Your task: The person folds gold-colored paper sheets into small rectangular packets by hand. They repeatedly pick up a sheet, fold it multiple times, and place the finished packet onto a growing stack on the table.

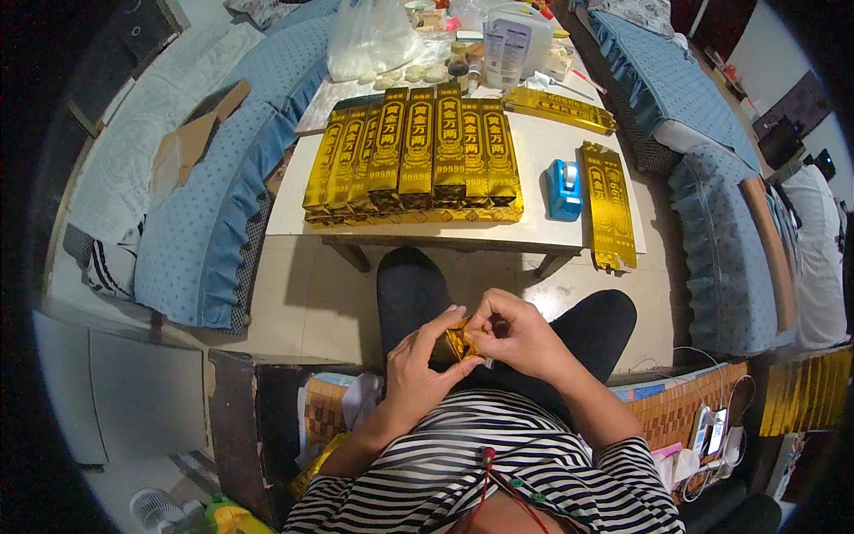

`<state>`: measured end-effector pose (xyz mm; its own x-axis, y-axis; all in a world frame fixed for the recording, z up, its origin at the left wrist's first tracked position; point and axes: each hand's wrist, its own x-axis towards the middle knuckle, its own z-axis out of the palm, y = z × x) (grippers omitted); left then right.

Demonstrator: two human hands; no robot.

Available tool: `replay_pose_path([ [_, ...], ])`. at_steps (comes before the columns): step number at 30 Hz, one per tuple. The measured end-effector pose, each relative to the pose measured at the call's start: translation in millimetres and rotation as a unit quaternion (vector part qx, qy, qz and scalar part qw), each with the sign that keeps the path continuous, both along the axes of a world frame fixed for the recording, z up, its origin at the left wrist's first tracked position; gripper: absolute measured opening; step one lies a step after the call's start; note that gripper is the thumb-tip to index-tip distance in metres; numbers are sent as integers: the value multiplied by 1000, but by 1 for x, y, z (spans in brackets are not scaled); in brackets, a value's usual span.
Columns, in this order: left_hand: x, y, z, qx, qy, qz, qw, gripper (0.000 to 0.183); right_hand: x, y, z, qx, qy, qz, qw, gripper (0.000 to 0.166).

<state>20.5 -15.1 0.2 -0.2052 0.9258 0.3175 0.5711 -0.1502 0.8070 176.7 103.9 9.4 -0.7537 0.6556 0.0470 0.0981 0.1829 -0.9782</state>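
Note:
Above my lap, my left hand (423, 360) wraps around a gold foil paper box (458, 340), whose end faces up. My right hand (510, 334) pinches the edge of that same end with thumb and fingers. Most of the box is hidden by my hands and its foreshortening. On the table ahead, several long gold boxes (417, 147) with printed characters lie side by side in a stack. A blue tape dispenser (565, 190) stands to their right. Beside it, flat gold box blanks (609, 207) lie at the table's right edge, and more flat gold blanks (557, 110) lie farther back.
At the back of the table are a clear plastic bag (367, 47), a white pouch (506, 50) and small bottles. Blue-covered sofas (200, 200) flank the table. On the woven bench mat (667, 414) to my right lie a phone (717, 430) and white cables. A cardboard box (193, 143) rests on the left sofa.

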Motion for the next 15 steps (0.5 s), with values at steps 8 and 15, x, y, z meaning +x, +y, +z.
replay_pose_path([
  [8,-2,0,-1,-5,1,-8,1000,67,3,1,-7,-44,-10,13,999,14],
  [15,-9,1,-5,20,-114,84,990,61,4,11,-16,16,46,108,993,106],
])
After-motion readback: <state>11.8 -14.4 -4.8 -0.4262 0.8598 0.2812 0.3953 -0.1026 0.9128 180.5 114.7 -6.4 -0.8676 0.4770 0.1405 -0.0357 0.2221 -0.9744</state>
